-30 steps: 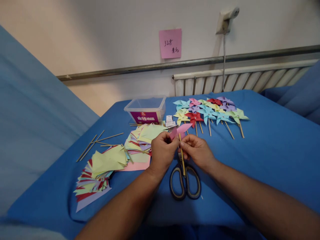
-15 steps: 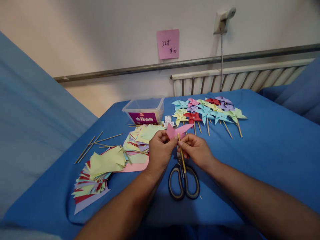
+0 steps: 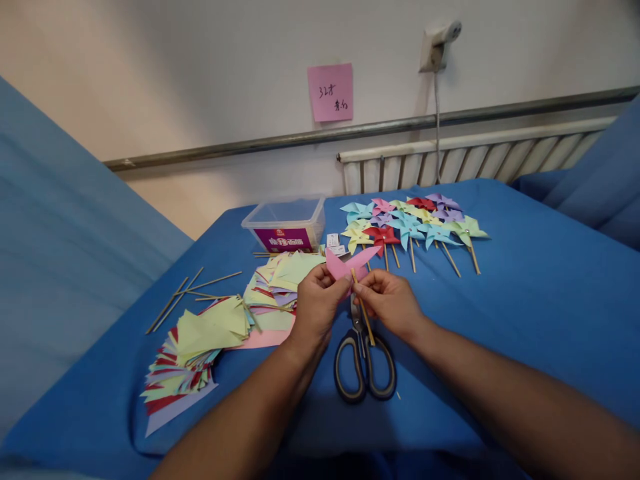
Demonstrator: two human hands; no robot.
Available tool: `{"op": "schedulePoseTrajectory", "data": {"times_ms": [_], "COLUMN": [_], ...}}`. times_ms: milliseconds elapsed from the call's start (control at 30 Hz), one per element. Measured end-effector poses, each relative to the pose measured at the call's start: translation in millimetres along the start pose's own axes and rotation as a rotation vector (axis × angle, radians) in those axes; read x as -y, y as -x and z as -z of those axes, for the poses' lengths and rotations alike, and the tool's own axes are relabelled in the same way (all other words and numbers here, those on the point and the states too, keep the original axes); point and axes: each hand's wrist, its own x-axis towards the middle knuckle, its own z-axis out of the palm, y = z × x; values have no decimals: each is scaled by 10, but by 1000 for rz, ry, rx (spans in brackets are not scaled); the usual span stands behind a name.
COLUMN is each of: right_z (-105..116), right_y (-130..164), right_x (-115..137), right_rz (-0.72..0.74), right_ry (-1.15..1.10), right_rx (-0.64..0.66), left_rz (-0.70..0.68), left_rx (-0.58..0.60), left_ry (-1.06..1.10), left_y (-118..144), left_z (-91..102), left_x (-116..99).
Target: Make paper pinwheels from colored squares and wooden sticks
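Between my two hands is a pink paper pinwheel [image 3: 341, 267], its blades folded and pointing up. My left hand [image 3: 320, 297] pinches the pinwheel from the left. My right hand [image 3: 387, 297] grips a thin wooden stick [image 3: 367, 320], whose upper end rests against the pinwheel's near side. The stick slants down and slightly right. Whether stick and paper are joined is hidden by my fingers. Below my hands lie scissors [image 3: 356, 377] with dark handles, their blades partly covered by my right hand and pointing away from me.
Stacks of coloured paper [image 3: 215, 327] lie at the left, with loose wooden sticks [image 3: 185, 293] beyond. A clear plastic box [image 3: 285, 230] and small white boxes [image 3: 334, 245] stand at the back. Several finished pinwheels [image 3: 410, 223] lie at back right on the blue cloth [image 3: 540, 320].
The view has shifted slightly. The stick's lower end has swung a little to the right, so it slants more. Both hands keep their hold on pinwheel and stick.
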Motion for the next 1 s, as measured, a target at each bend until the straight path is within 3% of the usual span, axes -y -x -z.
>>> {"op": "schedulePoseTrajectory", "data": {"times_ms": [700,1000], "right_z": [-4,10], "right_y": [37,24], "right_x": [15,-5], "right_rz": [32,19], "right_ry": [79,86], "right_rx": [-19,-25], "left_rz": [94,50], "left_rx": [56,53], "left_ry": [77,-18], "left_y": [-4,9], "left_z": [28,23], "left_x": [-58,-117]}}
